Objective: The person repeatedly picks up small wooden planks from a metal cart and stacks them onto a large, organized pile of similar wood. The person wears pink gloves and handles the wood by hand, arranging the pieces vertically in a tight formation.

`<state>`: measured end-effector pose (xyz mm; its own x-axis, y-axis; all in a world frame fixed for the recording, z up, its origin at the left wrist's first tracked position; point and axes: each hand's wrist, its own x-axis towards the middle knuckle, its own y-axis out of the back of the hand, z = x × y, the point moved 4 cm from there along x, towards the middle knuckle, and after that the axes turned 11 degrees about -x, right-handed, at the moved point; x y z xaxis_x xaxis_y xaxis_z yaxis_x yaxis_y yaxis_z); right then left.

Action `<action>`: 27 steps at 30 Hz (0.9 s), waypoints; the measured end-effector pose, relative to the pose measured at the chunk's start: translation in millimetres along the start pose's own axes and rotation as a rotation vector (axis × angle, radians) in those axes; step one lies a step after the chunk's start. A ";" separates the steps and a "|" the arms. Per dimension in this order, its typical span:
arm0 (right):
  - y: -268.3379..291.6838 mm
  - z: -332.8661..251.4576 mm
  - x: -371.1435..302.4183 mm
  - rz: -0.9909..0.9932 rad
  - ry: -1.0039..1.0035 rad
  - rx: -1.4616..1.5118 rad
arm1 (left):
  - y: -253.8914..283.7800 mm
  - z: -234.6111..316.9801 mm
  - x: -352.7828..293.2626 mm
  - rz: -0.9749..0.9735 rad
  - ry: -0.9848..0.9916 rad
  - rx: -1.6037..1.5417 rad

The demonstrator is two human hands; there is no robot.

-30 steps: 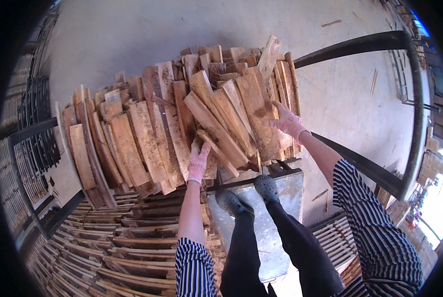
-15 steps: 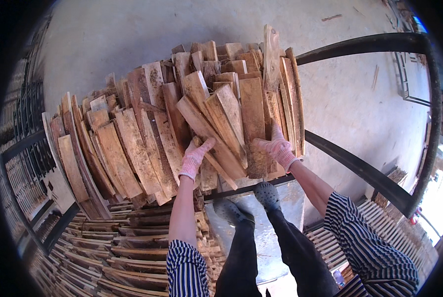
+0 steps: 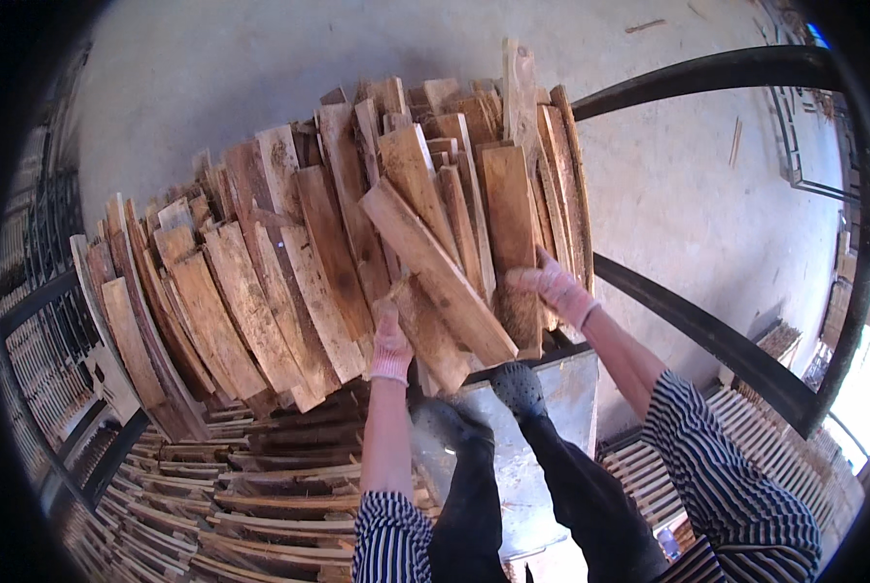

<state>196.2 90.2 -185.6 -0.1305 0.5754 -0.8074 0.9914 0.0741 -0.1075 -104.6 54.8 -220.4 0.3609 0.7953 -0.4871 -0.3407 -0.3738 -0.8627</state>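
A wide heap of rough wooden boards [image 3: 245, 291] stands side by side in front of me, tilted away. My left hand [image 3: 391, 348], in a pink knitted glove, is closed at the left edge of a short board [image 3: 427, 335]; part of its grip is hidden. Across that board slants a longer loose board [image 3: 440, 272], its lower end near my feet. My right hand [image 3: 559, 289], gloved alike, grips the right edge of a broad brown board [image 3: 510, 209], its fingers slightly blurred over the face. A narrow board [image 3: 520, 92] sticks up above the others.
Black metal rails [image 3: 707, 335] frame the right side. Below left lie stacked rows of wooden slats [image 3: 250, 510], with more slats [image 3: 765, 447] at lower right. My shoes [image 3: 519, 391] are on a pale metal plate [image 3: 561, 408]. Concrete floor [image 3: 688, 194] spreads beyond.
My left hand has moved right and down along the near board ends. The loose slanting board has shifted right and down, exposing the short board beneath. My right hand stays on the broad board.
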 end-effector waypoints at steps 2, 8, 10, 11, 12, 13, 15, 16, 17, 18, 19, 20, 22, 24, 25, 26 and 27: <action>-23.3 -8.3 -17.5 0.049 0.003 -0.069 | 8.4 17.8 -17.6 0.227 -0.014 0.241; -24.2 3.9 -4.1 -0.143 -0.124 0.381 | -3.3 22.8 2.2 0.264 -0.137 0.373; -10.3 5.3 -0.8 -0.066 -0.086 0.356 | -30.9 10.2 24.1 0.219 -0.043 0.441; -5.8 3.2 -0.8 -0.034 -0.064 0.344 | -24.0 9.0 28.3 0.215 0.014 0.407; -7.7 0.3 -4.8 -0.012 -0.050 0.295 | -20.2 13.6 26.1 0.227 0.067 0.380; -14.6 -1.0 -10.4 -0.016 -0.060 0.283 | -21.1 17.5 20.2 0.181 0.095 0.437; -19.2 -1.6 -37.4 0.004 -0.080 0.255 | -45.2 17.7 12.4 0.072 0.172 0.536; -25.5 -5.5 -46.7 -0.023 -0.088 0.286 | -42.6 18.5 4.1 0.131 0.228 0.552; -35.8 -10.5 -62.3 -0.034 -0.114 0.281 | -53.7 21.2 -15.7 0.199 0.254 0.487; -39.6 -18.4 -82.5 -0.032 -0.130 0.275 | -72.2 18.7 -31.5 0.251 0.285 0.420; -46.9 -26.1 -101.5 -0.034 -0.147 0.268 | -91.6 18.2 -49.3 0.305 0.311 0.353; -50.3 -30.6 -116.6 -0.062 -0.168 0.308 | -93.5 20.3 -64.1 0.343 0.282 0.334; -40.4 -45.5 -157.0 -0.057 -0.096 0.294 | -146.8 5.8 -90.3 0.420 0.360 0.236; -41.6 -62.1 -195.5 -0.033 -0.083 0.272 | -188.6 1.5 -124.1 0.484 0.328 0.232; -41.4 -68.3 -213.4 -0.043 -0.103 0.250 | -197.2 -0.5 -142.2 0.513 0.266 0.267; -42.1 -83.5 -237.2 -0.046 -0.128 0.223 | -215.0 -1.4 -153.3 0.541 0.208 0.293; -42.5 -99.7 -260.6 -0.045 -0.151 0.194 | -233.1 -5.2 -162.3 0.549 0.229 0.255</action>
<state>188.3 18.4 87.2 -0.1881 0.4455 -0.8753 0.9675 -0.0692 -0.2432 -79.3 10.4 59.0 0.2420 0.3880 -0.8893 -0.7135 -0.5500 -0.4341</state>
